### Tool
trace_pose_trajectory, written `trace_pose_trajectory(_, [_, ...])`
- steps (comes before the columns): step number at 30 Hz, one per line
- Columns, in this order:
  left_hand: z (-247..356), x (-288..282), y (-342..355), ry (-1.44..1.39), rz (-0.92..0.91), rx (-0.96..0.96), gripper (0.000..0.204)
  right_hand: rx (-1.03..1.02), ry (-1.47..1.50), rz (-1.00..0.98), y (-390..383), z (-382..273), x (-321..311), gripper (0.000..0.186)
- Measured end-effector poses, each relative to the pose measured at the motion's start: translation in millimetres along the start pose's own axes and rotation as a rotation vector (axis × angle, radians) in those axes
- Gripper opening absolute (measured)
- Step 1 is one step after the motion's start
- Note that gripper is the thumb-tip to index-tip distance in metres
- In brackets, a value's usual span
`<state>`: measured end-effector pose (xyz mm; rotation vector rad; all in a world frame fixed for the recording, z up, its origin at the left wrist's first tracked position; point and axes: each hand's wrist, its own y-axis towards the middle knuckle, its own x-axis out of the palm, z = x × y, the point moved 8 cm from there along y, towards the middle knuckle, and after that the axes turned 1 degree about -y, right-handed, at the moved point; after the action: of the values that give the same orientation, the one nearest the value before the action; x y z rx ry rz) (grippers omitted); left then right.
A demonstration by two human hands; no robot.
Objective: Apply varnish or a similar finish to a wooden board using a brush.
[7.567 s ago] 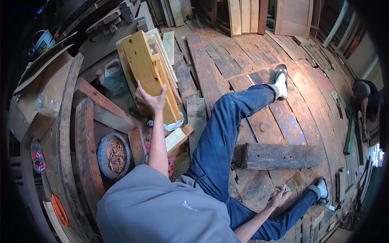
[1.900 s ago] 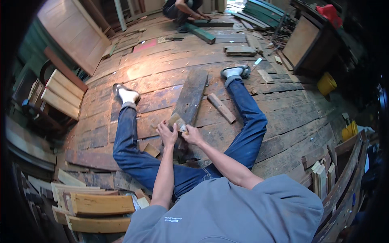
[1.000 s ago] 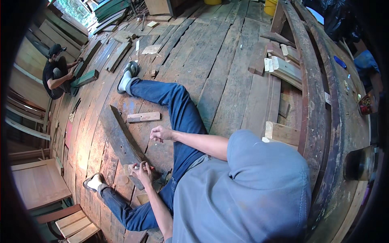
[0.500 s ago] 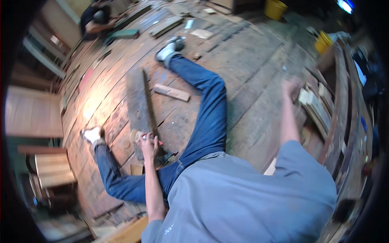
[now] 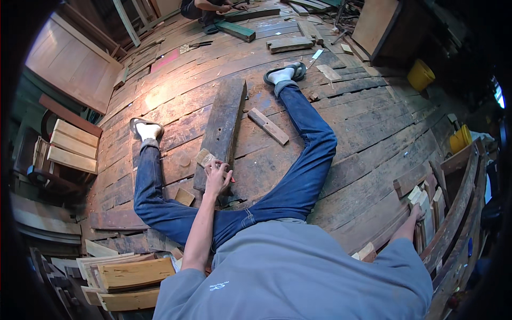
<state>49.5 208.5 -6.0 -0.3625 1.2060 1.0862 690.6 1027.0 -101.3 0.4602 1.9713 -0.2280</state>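
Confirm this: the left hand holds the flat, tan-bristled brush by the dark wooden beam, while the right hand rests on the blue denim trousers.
Wrong about the right hand: the head view shows it at the pale, narrow wooden pieces, not on the blue denim trousers. The left hand does hold the flat, tan-bristled brush by the dark wooden beam.

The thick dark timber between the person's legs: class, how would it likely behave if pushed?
The timber is probably heavy and stiff, judging by its thickness. Lying broad face up, it seems unlikely to roll or tip.
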Motion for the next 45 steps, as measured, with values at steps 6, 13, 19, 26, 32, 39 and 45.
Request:
trace_pose_trajectory(6, [0, 0, -3, 0.023, 0.048, 0.047, 0.029, -0.042, -0.007, -0.011, 3, -21, 27, 0.102])
trace_pose_trajectory(13, [11, -5, 9, 0.044, 0.073, 0.141, 0.033, 0.066, -0.174, 0.172, -111, -67, -66, 0.090])
trace_pose_trajectory(19, [13, -19, 4, -0.077, 0.102, 0.063, 0.029, -0.138, -0.271, 0.066, -100, -89, -60, 0.029])
trace_pose_trajectory(26, [15, -23, 7, -0.045, 0.107, 0.016, 0.031, -0.293, -0.445, 0.071, -104, -125, -80, 0.024])
trace_pose_trajectory(32, [18, -25, 9, -0.036, 0.110, 0.022, 0.034, -0.385, -0.353, 0.186, -122, -168, -93, 0.022])
trace_pose_trajectory(39, [19, -18, 8, -0.034, 0.048, 0.041, 0.035, -0.573, -0.421, 0.085, -240, -241, -61, 0.018])
trace_pose_trajectory(45, [13, -19, 12, -0.001, 0.071, 0.031, 0.037, -0.436, -0.222, 0.096, -258, -226, -81, 0.032])
